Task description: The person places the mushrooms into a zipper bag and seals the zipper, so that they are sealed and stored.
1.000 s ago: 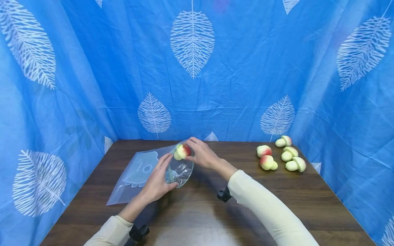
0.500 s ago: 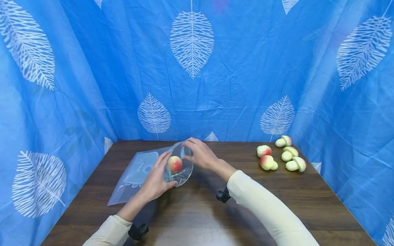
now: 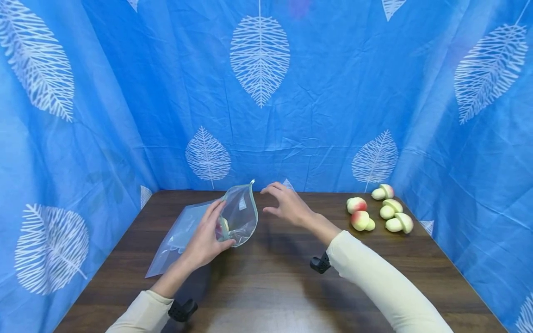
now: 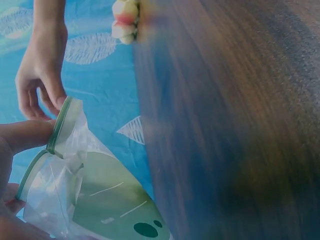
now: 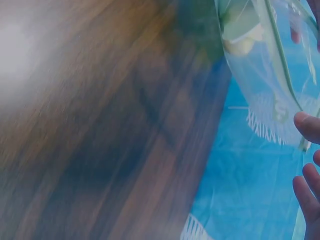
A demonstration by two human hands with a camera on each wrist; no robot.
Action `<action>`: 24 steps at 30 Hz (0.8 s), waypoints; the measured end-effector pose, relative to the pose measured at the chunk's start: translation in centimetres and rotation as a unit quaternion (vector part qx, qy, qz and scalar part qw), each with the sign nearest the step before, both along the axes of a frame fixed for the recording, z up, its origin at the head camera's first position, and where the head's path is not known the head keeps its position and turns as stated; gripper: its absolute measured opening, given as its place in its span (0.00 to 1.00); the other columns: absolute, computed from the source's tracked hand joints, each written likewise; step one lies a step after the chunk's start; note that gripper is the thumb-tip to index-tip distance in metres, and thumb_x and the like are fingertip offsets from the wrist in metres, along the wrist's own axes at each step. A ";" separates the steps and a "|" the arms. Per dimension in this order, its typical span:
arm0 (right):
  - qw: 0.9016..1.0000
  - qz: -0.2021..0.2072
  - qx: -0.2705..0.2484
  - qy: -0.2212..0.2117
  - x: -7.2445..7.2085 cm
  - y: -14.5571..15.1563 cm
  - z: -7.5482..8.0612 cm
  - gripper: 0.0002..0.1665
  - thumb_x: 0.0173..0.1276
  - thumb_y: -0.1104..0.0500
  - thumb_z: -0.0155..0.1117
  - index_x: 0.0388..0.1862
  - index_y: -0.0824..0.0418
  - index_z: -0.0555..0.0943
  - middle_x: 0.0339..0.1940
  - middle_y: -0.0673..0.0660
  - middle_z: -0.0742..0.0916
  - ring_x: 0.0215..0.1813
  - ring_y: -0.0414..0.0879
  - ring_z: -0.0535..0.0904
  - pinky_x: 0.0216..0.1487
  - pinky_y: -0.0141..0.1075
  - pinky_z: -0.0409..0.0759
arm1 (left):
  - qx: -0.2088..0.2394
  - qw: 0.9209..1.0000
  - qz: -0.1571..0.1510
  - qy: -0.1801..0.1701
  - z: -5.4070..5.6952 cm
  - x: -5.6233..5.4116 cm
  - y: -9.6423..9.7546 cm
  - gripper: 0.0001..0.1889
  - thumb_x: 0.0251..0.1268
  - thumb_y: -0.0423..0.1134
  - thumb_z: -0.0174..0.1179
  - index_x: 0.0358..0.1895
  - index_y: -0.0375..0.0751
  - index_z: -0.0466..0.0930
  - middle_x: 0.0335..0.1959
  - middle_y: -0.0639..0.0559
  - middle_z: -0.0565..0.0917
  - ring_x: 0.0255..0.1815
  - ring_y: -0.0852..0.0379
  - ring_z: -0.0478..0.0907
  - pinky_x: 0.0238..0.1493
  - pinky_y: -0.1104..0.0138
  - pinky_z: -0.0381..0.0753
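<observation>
My left hand [image 3: 204,243] grips the rim of a clear zip bag [image 3: 243,210], which has a pale green print [image 4: 107,192] on its side. The bag's mouth gapes toward the right. Inside lies a cream and reddish toy mushroom [image 3: 224,225], partly hidden behind my left fingers. My right hand [image 3: 287,206] is just right of the mouth, fingers loosely bent with nothing in them. In the left wrist view, the right hand [image 4: 42,70] appears beyond the bag's green zip edge [image 4: 62,122].
Several more toy mushrooms, cream with red-tinged caps, lie at the table's back right, among them a reddish one [image 3: 360,220] and a pale one [image 3: 400,223]. The brown wooden table [image 3: 266,286] ends at a blue leaf-patterned curtain [image 3: 266,125].
The right hand has let the toy mushroom drop into the bag, released the bag's rim and drawn away to the right. The left hand keeps its hold; the bag's mouth has tilted.
</observation>
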State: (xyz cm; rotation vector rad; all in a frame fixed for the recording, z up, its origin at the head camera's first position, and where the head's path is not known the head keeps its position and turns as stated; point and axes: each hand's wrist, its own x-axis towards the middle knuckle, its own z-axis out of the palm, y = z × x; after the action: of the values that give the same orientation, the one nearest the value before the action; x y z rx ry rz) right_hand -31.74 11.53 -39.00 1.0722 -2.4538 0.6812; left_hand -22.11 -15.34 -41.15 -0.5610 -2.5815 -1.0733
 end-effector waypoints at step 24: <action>0.997 -0.071 -0.041 -0.005 1.2 9.6 0.6 0.29 0.59 0.62 0.83 0.58 0.61 0.83 0.55 0.58 0.85 0.52 0.57 0.84 0.52 0.51 0.83 | -0.007 0.999 0.008 0.037 2.0 -0.1 -1.6 0.54 0.48 0.31 0.82 0.79 0.31 0.58 0.79 0.36 0.58 0.74 0.33 0.61 0.66 0.37 0.70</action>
State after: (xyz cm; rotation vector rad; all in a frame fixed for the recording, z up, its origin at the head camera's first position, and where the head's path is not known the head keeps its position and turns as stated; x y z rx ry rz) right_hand -30.53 21.08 -38.44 0.8574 -2.4590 0.7368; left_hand -22.18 -16.98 -39.18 -0.5718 -2.5265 -1.0114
